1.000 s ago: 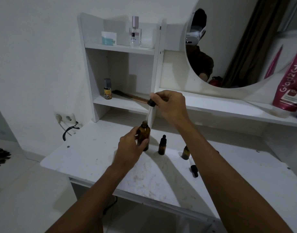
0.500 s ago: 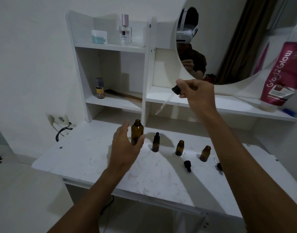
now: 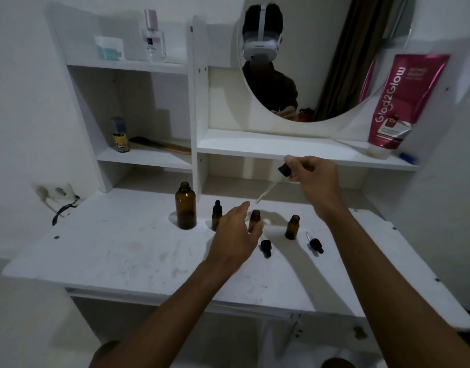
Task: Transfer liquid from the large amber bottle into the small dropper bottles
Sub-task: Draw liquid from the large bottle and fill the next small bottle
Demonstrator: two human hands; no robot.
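The large amber bottle (image 3: 185, 205) stands uncapped on the white desk (image 3: 122, 251). To its right stand three small amber bottles: one capped with a dropper (image 3: 217, 214), one uncapped (image 3: 254, 219) and another uncapped (image 3: 292, 226). My right hand (image 3: 313, 176) pinches a black-capped glass dropper (image 3: 275, 181), its tip slanting down just above the middle small bottle. My left hand (image 3: 235, 235) hovers with fingers apart beside that bottle, partly hiding it and the capped one. Two loose dropper caps (image 3: 265, 247) (image 3: 315, 244) lie on the desk.
A white shelf unit (image 3: 194, 102) with a round mirror (image 3: 321, 49) stands at the back. It holds a perfume bottle (image 3: 154, 38), a small jar (image 3: 109, 47), a spray can (image 3: 120, 134), a wooden comb (image 3: 162, 145) and a pink tube (image 3: 404, 102). A wall socket (image 3: 53, 191) is at the left.
My right hand lifted the dropper out of the large bottle and carried it right, lowering it over the middle small bottle. My left hand let go of the large bottle and moved right.
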